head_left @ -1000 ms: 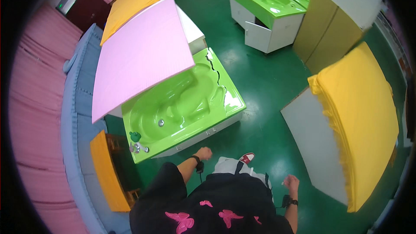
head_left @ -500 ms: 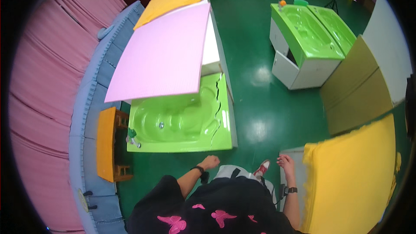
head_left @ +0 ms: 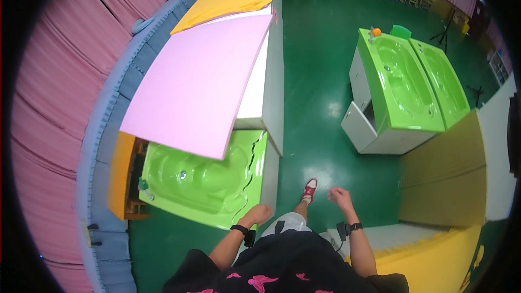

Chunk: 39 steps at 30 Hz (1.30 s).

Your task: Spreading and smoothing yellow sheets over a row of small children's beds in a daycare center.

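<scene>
My left hand (head_left: 256, 215) hangs low with its fingers curled in and nothing visible in them. It is beside the near right corner of a bright green bathtub (head_left: 217, 214), and I see no grip on its rim. To the right, my right hand (head_left: 341, 196) is held forward over the floor, its fingers loosely bent and apart, holding nothing. Dark bands with small black devices circle both wrists. A pink padded sheet (head_left: 190, 81) lies slanted across the far part of the tub and the white unit behind it.
Two more green tubs (head_left: 408, 78) stand on a white cabinet to the right, with one cabinet door (head_left: 358, 127) swung out. Tan panels (head_left: 442, 171) and a yellow cloth cover (head_left: 429, 260) line my right side. A wooden bench (head_left: 120, 176) and blue padding (head_left: 103, 195) are left.
I have stepped forward along the green floor, the view turning slightly. The tub now sits closer to my left hand. Both hands have swung with the step and still hold nothing visible.
</scene>
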### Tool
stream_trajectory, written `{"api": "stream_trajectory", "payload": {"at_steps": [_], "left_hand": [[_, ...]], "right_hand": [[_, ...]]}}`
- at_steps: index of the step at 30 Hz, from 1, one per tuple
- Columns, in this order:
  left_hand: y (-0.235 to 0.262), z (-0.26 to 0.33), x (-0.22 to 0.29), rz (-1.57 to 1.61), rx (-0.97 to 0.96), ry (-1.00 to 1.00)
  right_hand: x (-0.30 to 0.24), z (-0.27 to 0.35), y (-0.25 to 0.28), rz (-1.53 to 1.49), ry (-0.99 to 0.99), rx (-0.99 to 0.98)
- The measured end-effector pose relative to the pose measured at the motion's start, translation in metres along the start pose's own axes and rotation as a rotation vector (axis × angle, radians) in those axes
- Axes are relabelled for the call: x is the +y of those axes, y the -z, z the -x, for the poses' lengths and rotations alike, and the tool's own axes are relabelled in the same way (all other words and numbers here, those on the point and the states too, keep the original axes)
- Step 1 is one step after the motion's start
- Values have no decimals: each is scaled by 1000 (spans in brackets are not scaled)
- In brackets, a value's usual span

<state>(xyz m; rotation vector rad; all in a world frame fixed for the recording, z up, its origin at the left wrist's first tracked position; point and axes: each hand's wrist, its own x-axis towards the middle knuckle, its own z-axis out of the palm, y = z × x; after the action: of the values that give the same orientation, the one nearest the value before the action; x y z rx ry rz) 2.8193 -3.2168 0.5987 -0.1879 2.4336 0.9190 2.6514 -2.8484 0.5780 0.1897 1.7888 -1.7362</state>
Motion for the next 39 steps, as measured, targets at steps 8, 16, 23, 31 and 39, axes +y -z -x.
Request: {"api": "stream_trajectory", "payload": {"at_steps": [8,16,23,31,39], "left_hand": [[113,-209,82,-19,105,-148],[215,-382,138,103,270,-128],[273,-471,120,-120,128,192],[418,-598,192,163,463,289],[531,-734,173,230,464,185]], "right_hand": [[-74,-126,145,10,-227,269],[-154,-336,225,-58,-218,284],[-251,-546,245,-127,-201,81],[-391,-728,256,50,-205,-31],[-551,-895,155,36,-127,4]]}}
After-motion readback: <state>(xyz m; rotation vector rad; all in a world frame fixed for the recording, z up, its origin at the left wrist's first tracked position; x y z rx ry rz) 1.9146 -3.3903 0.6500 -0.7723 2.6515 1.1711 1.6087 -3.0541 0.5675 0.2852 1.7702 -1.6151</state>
